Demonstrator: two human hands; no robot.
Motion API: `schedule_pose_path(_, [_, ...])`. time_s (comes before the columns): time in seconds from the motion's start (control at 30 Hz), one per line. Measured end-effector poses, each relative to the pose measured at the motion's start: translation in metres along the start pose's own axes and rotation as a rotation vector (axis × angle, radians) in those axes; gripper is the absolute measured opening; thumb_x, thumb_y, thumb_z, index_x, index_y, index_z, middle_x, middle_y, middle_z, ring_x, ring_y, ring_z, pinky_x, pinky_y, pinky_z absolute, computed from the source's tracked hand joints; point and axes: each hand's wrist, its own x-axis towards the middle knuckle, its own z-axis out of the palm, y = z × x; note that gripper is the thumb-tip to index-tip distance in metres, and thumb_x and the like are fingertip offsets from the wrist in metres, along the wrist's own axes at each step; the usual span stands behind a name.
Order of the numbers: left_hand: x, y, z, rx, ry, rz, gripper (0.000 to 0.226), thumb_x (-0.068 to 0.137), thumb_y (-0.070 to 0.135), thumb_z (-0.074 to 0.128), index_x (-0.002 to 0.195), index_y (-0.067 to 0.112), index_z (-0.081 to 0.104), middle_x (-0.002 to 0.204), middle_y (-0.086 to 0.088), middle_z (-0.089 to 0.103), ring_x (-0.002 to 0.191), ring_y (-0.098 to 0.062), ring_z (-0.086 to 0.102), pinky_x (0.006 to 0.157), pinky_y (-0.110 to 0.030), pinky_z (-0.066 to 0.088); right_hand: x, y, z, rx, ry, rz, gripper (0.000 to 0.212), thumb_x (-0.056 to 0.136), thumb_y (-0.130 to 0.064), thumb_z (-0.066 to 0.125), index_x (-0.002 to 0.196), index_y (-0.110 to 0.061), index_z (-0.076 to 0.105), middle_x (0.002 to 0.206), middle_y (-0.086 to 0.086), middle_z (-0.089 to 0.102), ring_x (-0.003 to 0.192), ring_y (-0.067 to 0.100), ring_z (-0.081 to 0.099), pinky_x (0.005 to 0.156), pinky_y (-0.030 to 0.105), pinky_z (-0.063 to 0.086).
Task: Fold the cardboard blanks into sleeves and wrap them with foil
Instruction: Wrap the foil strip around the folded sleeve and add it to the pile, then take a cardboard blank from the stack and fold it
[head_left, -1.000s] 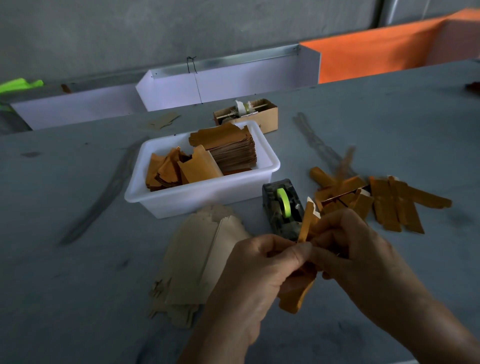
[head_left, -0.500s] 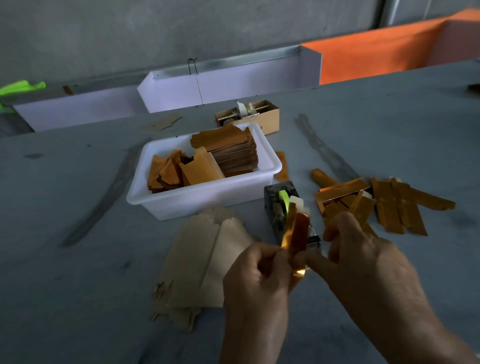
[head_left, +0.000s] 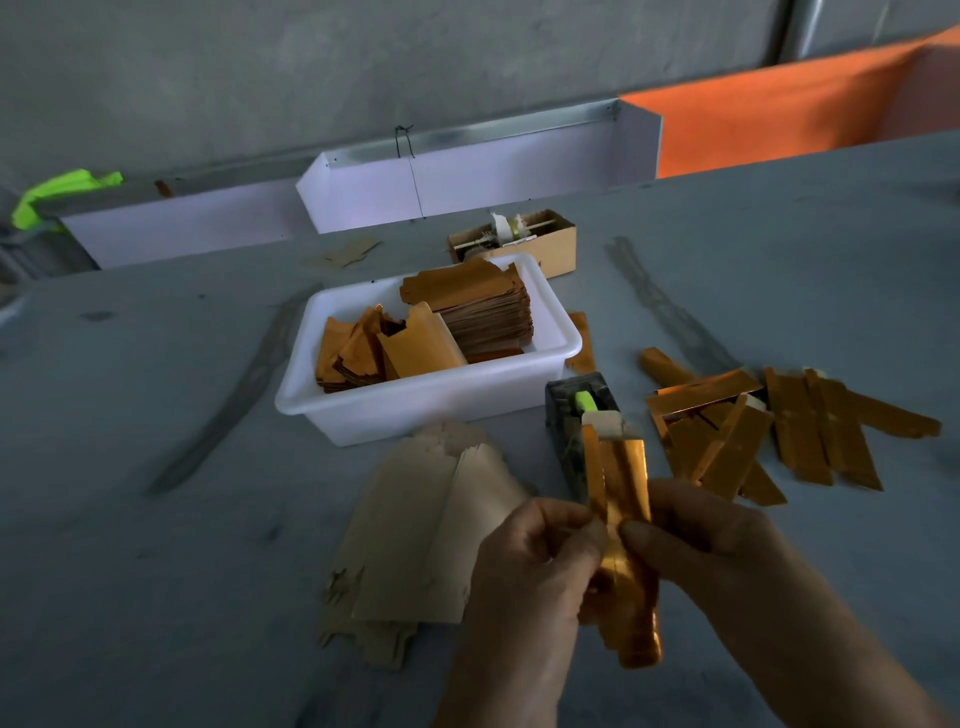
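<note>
Nearest the camera, the left hand (head_left: 524, 566) and the right hand (head_left: 727, 551) are both pinching one long, narrow sleeve wrapped in shiny orange-gold foil (head_left: 621, 525), holding it upright above the grey worktable (head_left: 156, 597), the left from its left edge and the right thumb pressing on its front face. A pale strip, probably tape, is showing at the sleeve's top end. The wrapping step looks to be closing: the foil is lying round the cardboard and the seam seems to be getting pressed down. The next move likely calls for smoothing that seam flat and fixing it, then laying the piece aside.

Just left of the hands, a fanned stack of plain tan cardboard blanks (head_left: 431, 530) is lying flat, close enough for the left hand to reach without crossing anything. Directly behind the sleeve, the dark grey tape dispenser with a green roll (head_left: 576, 421) is standing near; its cutter edge is worth minding. To the right, a loose pile of finished orange foil sleeves (head_left: 769, 426) is spreading out, with bare table around it. Farther back, the white plastic tub (head_left: 415, 405) is holding orange foil sheets (head_left: 467, 306). Beyond it a small brown cardboard box (head_left: 545, 244) is sitting before the white partition (head_left: 467, 182).
</note>
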Motion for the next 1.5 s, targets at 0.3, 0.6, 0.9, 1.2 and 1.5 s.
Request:
schedule_pose_path(0.3, [0.024, -0.008, -0.046, 1.391, 0.561, 0.160, 0.032, 0.089, 0.052, 0.047, 0.106, 0.026, 0.051, 0.111, 0.003, 0.054, 0.106, -0.019, 0.048, 0.084, -0.030, 0.040, 0.050, 0.026, -0.062, -0.410, 0.522, 0.013, 0.021, 0.091, -0.017, 0.055, 0.070, -0.016, 0.059, 0.057, 0.006, 0.058, 0.052, 0.019, 0.053, 0.050, 0.032, 0.043])
schedule_pose_path(0.6, [0.044, -0.009, -0.068, 1.139, 0.544, 0.042, 0.030, 0.081, 0.041, 0.068, 0.080, 0.021, 0.046, 0.093, 0.000, 0.059, 0.093, -0.023, 0.056, 0.071, -0.031, 0.038, 0.043, 0.046, -0.056, -0.683, 0.647, 0.026, 0.027, 0.086, -0.018, 0.058, 0.110, -0.005, 0.062, 0.116, 0.017, 0.055, 0.105, 0.033, 0.051, 0.082, 0.037, 0.043])
schedule_pose_path(0.9, [0.037, -0.005, -0.073, 0.505, 0.441, 0.070, 0.016, 0.080, 0.027, 0.073, 0.071, 0.018, 0.064, 0.070, -0.001, 0.067, 0.067, -0.017, 0.060, 0.057, -0.027, 0.039, 0.015, 0.016, -0.023, -0.536, 0.629, -0.216, 0.015, 0.085, -0.009, 0.063, 0.098, -0.012, 0.068, 0.093, -0.003, 0.057, 0.069, -0.001, 0.049, 0.060, 0.000, 0.037])
schedule_pose_path(1.2, [0.013, 0.008, -0.047, -0.071, -0.026, 0.038, 0.027, 0.058, 0.033, 0.073, 0.074, 0.012, 0.073, 0.074, -0.013, 0.069, 0.062, -0.021, 0.060, 0.058, -0.028, 0.045, 0.010, 0.005, 0.022, 0.126, 0.220, 0.009, 0.009, 0.081, -0.026, 0.065, 0.088, -0.028, 0.069, 0.078, -0.009, 0.072, 0.075, 0.009, 0.068, 0.061, 0.027, 0.057])
schedule_pose_path(1.5, [0.008, 0.007, -0.017, 0.124, 0.180, 0.139, 0.012, 0.078, 0.017, 0.075, 0.090, 0.019, 0.071, 0.079, 0.004, 0.075, 0.071, -0.009, 0.070, 0.058, -0.017, 0.052, 0.009, 0.012, 0.028, 0.341, 0.077, 0.129, 0.016, 0.083, -0.012, 0.063, 0.073, -0.019, 0.073, 0.074, 0.005, 0.072, 0.070, 0.021, 0.069, 0.062, 0.033, 0.056])
